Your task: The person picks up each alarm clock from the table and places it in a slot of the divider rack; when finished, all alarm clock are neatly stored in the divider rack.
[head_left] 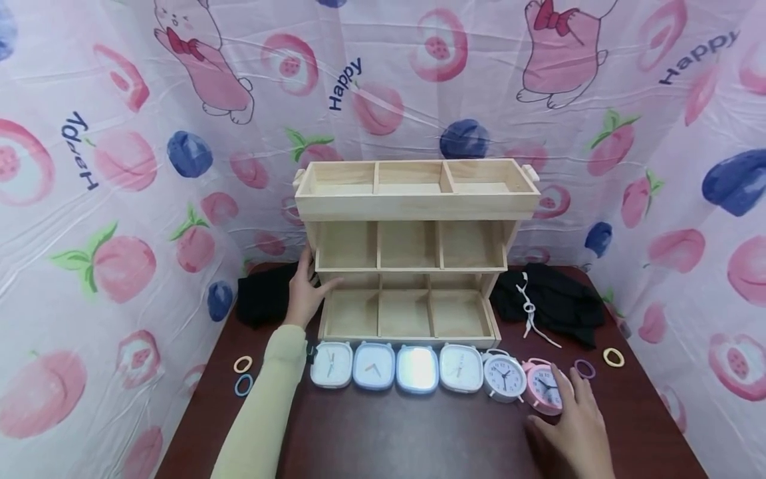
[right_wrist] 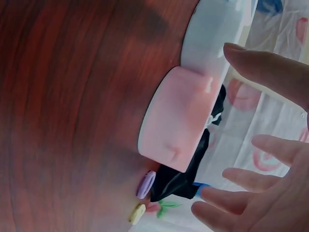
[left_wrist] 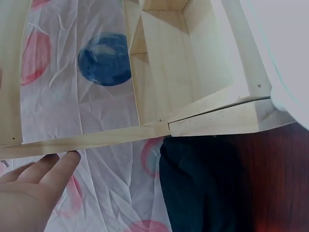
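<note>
Fingers (head_left: 311,271) of the left hand (head_left: 305,293) lie straight and spread against the left end of the wooden organizer (head_left: 413,249), at its lower two tiers; they hold nothing. In the left wrist view the fingertips (left_wrist: 67,159) sit just under a wooden edge of that organizer. Fingers (right_wrist: 260,72) of the right hand (head_left: 574,419) are spread wide and loose over the pink alarm clock (head_left: 543,386), the fingertips at its right edge in the head view; whether they touch it I cannot tell. The pink clock lies face up on the dark red table (head_left: 407,439), at the right end of a row along the organizer's front. Just left of it, touching or nearly so, lies a white alarm clock (head_left: 504,376), then four square clocks (head_left: 395,366) side by side. A purple hair tie (head_left: 584,368) lies just right of the pink clock, a yellow one (head_left: 613,357) further right. Black cloth with a white cord (head_left: 553,299) lies right of the organizer; another black cloth (head_left: 263,296) lies at its left, behind the left hand. A cream hair tie (head_left: 242,364) and a blue one (head_left: 243,384) lie near the left sleeve (head_left: 263,412).
</note>
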Motion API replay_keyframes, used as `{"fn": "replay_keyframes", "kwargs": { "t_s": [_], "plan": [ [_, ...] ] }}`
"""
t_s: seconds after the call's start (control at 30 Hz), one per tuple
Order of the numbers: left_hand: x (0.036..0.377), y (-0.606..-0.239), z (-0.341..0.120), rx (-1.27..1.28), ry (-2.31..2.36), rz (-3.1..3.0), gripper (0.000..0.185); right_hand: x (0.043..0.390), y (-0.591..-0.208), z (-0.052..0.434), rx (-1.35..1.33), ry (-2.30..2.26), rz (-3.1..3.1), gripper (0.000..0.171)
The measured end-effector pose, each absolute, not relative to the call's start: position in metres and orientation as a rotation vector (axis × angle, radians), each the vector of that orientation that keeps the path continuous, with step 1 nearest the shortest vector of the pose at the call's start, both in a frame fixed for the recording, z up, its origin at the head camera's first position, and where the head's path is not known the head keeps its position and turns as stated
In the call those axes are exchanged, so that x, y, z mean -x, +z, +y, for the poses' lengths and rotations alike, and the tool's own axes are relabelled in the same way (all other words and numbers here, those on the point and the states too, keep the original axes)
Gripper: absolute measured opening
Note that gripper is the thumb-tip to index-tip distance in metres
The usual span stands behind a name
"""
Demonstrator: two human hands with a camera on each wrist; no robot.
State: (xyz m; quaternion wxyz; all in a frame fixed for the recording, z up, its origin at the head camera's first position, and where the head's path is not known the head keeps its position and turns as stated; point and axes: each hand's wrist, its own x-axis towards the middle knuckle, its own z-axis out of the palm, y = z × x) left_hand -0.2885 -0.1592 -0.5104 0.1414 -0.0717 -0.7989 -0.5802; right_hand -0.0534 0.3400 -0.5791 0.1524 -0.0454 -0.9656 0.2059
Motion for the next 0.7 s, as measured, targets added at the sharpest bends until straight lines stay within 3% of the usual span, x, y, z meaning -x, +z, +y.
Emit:
{"fn": "replay_keyframes", "kwargs": {
  "t_s": [0.23, 0.7],
  "plan": [
    [0.292, -0.514, -0.160, 0.192, -1.668, -2.238, 0.099, 0.061, -0.579, 0.351, 0.146, 0.652, -2.844, 0.105],
    [0.293, -0.515, -0.159, 0.201, -1.668, -2.206, 0.099, 0.079, -0.594, 0.369, 0.037, 0.669, -2.816, 0.087]
  ]
}}
